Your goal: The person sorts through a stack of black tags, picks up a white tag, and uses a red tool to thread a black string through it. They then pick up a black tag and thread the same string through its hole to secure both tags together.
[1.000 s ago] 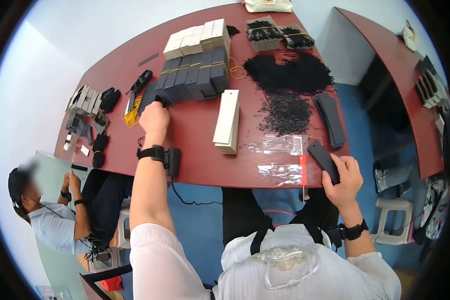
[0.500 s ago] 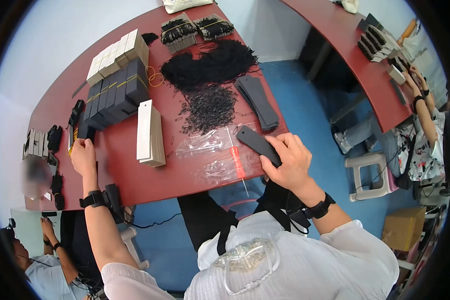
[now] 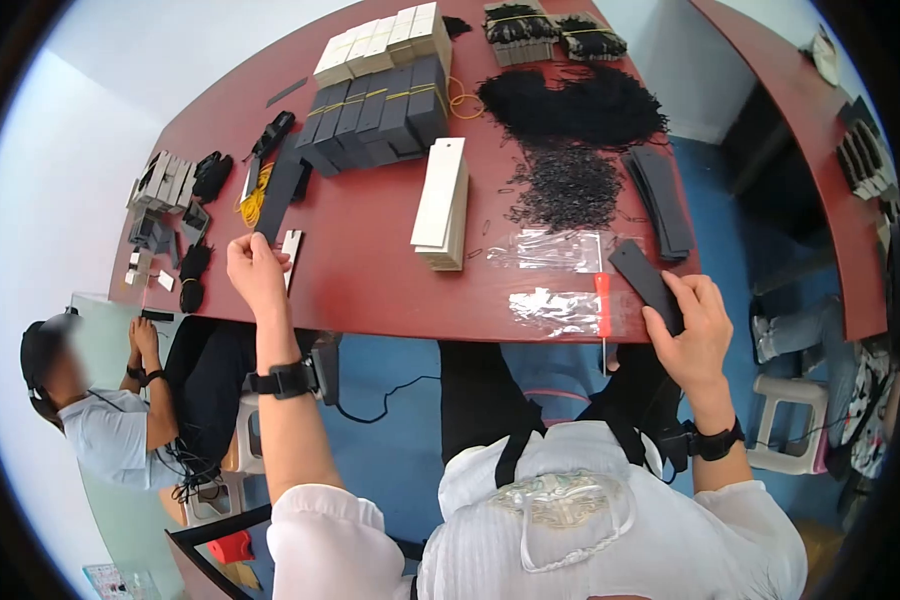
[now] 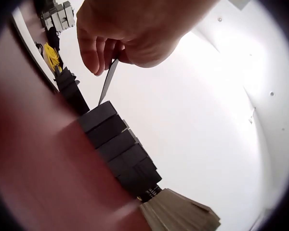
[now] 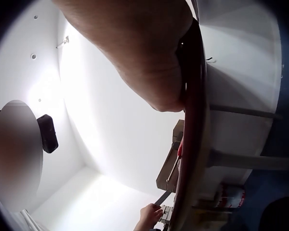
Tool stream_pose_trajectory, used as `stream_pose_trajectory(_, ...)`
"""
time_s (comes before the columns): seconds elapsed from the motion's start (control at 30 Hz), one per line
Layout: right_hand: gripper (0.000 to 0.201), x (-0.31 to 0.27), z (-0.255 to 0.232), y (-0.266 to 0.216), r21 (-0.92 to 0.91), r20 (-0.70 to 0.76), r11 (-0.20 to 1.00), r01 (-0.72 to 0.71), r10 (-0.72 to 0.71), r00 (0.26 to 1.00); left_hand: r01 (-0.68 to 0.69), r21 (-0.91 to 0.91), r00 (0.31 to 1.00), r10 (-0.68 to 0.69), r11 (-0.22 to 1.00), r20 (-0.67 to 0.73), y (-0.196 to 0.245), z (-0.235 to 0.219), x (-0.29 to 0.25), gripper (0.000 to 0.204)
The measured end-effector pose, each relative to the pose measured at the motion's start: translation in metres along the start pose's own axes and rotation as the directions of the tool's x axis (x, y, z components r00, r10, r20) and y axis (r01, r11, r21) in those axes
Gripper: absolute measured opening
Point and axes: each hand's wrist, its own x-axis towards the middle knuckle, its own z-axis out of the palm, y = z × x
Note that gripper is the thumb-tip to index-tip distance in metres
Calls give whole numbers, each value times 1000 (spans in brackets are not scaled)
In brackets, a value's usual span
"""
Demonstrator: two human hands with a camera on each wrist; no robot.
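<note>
At the table's left side, my left hand (image 3: 257, 270) pinches the end of a dark grey card strip (image 3: 274, 212). In the left wrist view this strip (image 4: 108, 83) appears edge-on, slanting down from the fingertips towards the dark stacks behind. My right hand (image 3: 692, 330) grips another dark grey strip (image 3: 638, 272) with a punched hole, at the near right table edge; palm and fingers cover its lower end. A pale narrow strip (image 3: 291, 262) shows just right of the left hand. Between the hands stands a stack of white card strips (image 3: 440, 205).
Banded dark grey stacks (image 3: 375, 115) and white stacks (image 3: 380, 45) stand at the back. Black cords (image 3: 575, 105), small black pins (image 3: 567, 185), plastic bags (image 3: 550, 310), a red-handled tool (image 3: 602, 300) and loose dark strips (image 3: 658, 205) lie right. Another person (image 3: 110, 420) sits left.
My left hand has drawn back from beside the dark stacks towards the near left edge, with the dark strip between its fingers. The right hand keeps its grip; the head view swung right and back.
</note>
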Motion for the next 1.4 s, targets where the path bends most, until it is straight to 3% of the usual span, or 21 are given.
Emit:
stream_pose_trajectory(0.07, 39, 1, 0, 0, 6, 7, 1000, 4, -4, 1000, 128, -155, 991, -130, 979, -2, 1, -7, -14, 12)
stream_pose_trajectory(0.17, 39, 1, -1, 1, -3, 15, 1000, 7, -7, 1000, 190, -297, 982, -180, 936, 59, 24, -5, -48, 11)
stream_pose_trajectory(0.37, 36, 3, -3, -2, 22, 18, 1000, -13, 12, 1000, 128, -413, 987, -74, 901, 145, 50, 6, -85, 10)
stream_pose_trajectory(0.6, 35, 4, -5, -3, 38, 75, 996, -80, 77, 994, 110, -439, 964, 12, 892, 264, 83, 21, -118, 8)
stream_pose_trajectory(0.8, 38, 3, -5, -2, 23, 76, 996, -81, 79, 994, 205, -489, 913, 14, 848, 407, 94, 36, -147, 8)
stream_pose_trajectory(0.93, 39, 0, -4, -1, 133, 78, 987, -87, 77, 994, 304, -503, 864, -11, 809, 504, 103, 44, -165, 8)
stream_pose_trajectory(1.0, 38, 0, -4, -2, 66, 75, 996, -62, 57, 996, 334, -482, 840, -24, 810, 542, 106, 48, -174, 7)
stream_pose_trajectory(1.03, 39, 0, -5, -2, 44, 78, 999, -21, 18, 997, 350, -470, 831, -38, 810, 555, 105, 49, -177, 7)
stream_pose_trajectory(1.4, 36, 10, -15, 4, -31, 217, 995, -98, 102, 971, 384, -477, 792, -16, 790, 611, 100, 53, -186, 7)
